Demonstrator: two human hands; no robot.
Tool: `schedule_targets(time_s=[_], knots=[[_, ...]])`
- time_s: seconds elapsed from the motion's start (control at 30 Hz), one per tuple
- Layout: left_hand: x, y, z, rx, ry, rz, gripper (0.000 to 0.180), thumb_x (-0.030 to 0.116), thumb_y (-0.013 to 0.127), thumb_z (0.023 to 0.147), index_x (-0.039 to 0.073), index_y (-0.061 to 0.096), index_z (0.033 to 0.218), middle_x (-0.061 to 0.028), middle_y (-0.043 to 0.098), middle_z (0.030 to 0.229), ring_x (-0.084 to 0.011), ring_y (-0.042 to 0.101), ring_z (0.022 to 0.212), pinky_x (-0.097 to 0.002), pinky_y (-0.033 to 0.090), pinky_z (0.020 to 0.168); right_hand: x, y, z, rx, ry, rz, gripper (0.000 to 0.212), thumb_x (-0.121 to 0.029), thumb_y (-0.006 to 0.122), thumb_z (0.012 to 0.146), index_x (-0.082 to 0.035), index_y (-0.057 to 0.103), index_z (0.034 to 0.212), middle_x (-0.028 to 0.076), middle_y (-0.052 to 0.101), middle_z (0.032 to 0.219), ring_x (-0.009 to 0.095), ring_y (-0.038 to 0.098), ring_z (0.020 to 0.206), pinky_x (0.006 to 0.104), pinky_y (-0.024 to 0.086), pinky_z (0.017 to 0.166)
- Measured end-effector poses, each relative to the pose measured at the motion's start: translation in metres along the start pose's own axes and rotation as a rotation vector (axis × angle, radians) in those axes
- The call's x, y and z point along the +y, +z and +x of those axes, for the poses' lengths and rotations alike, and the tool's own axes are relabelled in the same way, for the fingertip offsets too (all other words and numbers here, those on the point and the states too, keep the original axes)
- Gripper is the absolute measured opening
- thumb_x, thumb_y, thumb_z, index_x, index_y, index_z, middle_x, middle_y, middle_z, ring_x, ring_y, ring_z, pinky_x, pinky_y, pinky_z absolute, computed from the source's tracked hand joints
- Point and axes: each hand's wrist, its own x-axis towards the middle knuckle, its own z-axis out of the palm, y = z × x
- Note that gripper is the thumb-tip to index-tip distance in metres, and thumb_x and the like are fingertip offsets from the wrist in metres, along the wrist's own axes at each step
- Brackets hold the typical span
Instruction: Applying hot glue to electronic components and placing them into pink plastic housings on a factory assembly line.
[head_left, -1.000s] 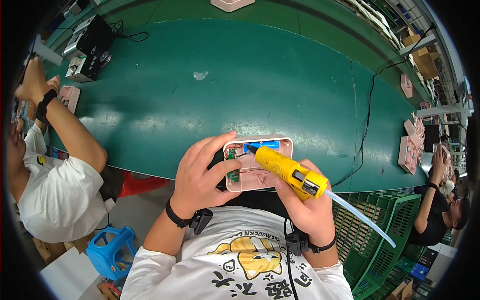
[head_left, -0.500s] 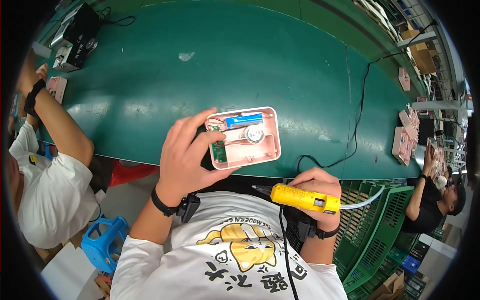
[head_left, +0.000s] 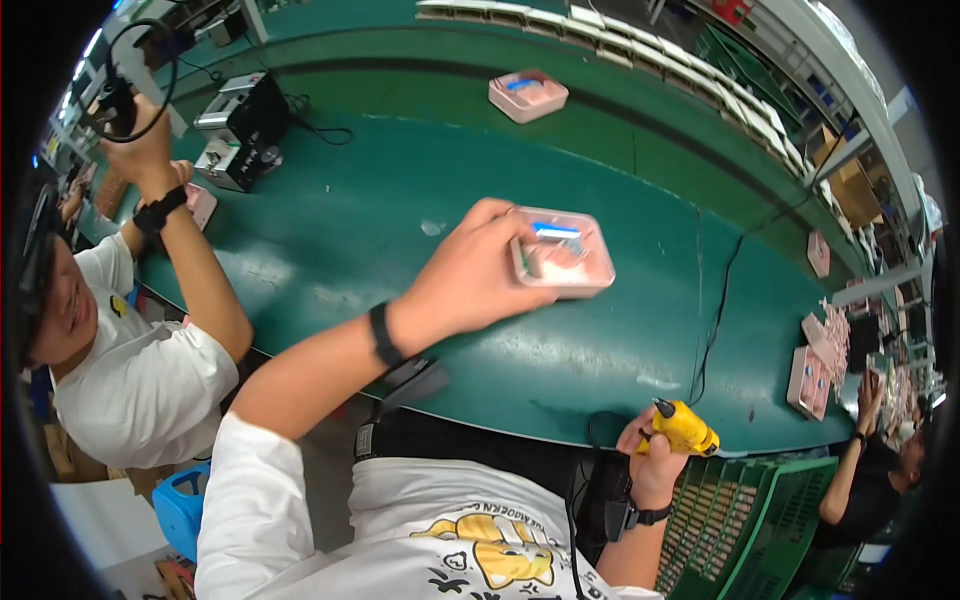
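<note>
Your left hand (head_left: 470,285) reaches out over the green counter (head_left: 330,230), fingers closed on the near edge of the pink open casing (head_left: 562,252). It looks light, rigid and fragile inside; grip the rim only. Your right hand (head_left: 655,462) clasps the yellow electric screwdriver (head_left: 685,428).

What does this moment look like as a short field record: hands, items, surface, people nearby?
left hand: left hand stretched out over the green table, gripping the pink open casing
right hand: right hand low at the table's near edge, holding the yellow tool
other items: second pink casing farther out; black device at left
people: co-worker in white shirt at left
</note>
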Motion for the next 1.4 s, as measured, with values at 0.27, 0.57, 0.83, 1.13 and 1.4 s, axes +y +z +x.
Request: schedule_targets(time_s=[0.27,0.57,0.83,1.13,1.4], knots=[[-0.064,0.085,0.136,0.212,-0.119,-0.031,0.057,0.022,0.088,0.078,0.0,0.066,0.126,-0.0273,0.05,0.146,-0.0428,0.061,0.126,-0.0461,0.055,0.104,0.012,0.0,-0.006,0.161,0.068,-0.041,0.049,-0.041,0.082,0.096,0.003,0.063,0.109,0.013,0.066,0.088,0.02,0.064,0.061,0.0376,0.058,0.058],[-0.106,0.087,0.2,0.397,-0.034,0.518,0.057,0.009,0.075,0.085,0.01,0.064,0.14,-0.0242,0.046,0.152,-0.0443,0.058,0.128,-0.0528,0.056,0.098,0.01,-0.003,-0.009,0.181,0.101,-0.08,0.047,-0.039,0.08,0.099,0.003,0.062,0.108,0.011,0.065,0.083,0.022,0.065,0.061,0.0401,0.06,0.059],[-0.134,0.067,0.234,0.284,-0.113,0.502,0.035,0.018,0.077,0.087,0.016,0.076,0.121,-0.0237,0.047,0.152,-0.0466,0.061,0.122,-0.0526,0.056,0.101,0.031,-0.023,-0.024,0.196,0.072,-0.023,0.033,-0.028,0.074,0.102,0.002,0.062,0.11,0.012,0.064,0.08,0.022,0.064,0.063,0.039,0.058,0.061],[-0.033,0.011,-0.001,0.045,0.263,-0.145,0.014,0.018,0.077,0.093,0.005,0.074,0.096,-0.0309,0.045,0.154,-0.0478,0.056,0.136,-0.0484,0.052,0.11,0.002,-0.012,-0.01,0.307,0.219,0.093,0.031,-0.016,0.072,0.104,-0.007,0.06,0.131,0.005,0.068,0.104,0.016,0.062,0.081,0.0307,0.054,0.068],[0.015,-0.033,-0.139,-0.062,0.262,0.065,0.016,0.017,0.077,0.096,0.005,0.068,0.089,-0.0258,0.048,0.154,-0.0477,0.047,0.148,-0.0507,0.048,0.116,-0.01,0.019,0.006,0.246,0.114,0.095,0.028,-0.015,0.072,0.103,-0.007,0.061,0.127,0.005,0.067,0.102,0.016,0.061,0.076,0.0285,0.053,0.064]])
